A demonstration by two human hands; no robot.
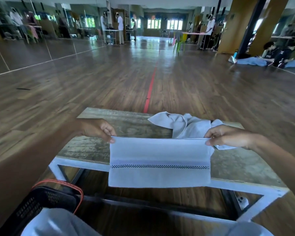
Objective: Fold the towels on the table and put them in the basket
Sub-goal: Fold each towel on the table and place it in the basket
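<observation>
A white towel [159, 159] with a black checked stripe hangs folded in front of me above the table's near edge. My left hand [99, 130] pinches its top left corner and my right hand [228, 136] pinches its top right corner, holding the upper edge taut. Behind it a crumpled grey-white towel [182, 126] lies on the worn wooden table [85, 147]. A black plastic basket [41, 203] with an orange handle stands on the floor at the lower left, beside my knee.
The table has a white metal frame [245, 185] with dark bars beneath. Wooden floor with a red line [150, 89] stretches ahead. People sit on the floor at the far right, others stand at tables far back. Mirrors line the left wall.
</observation>
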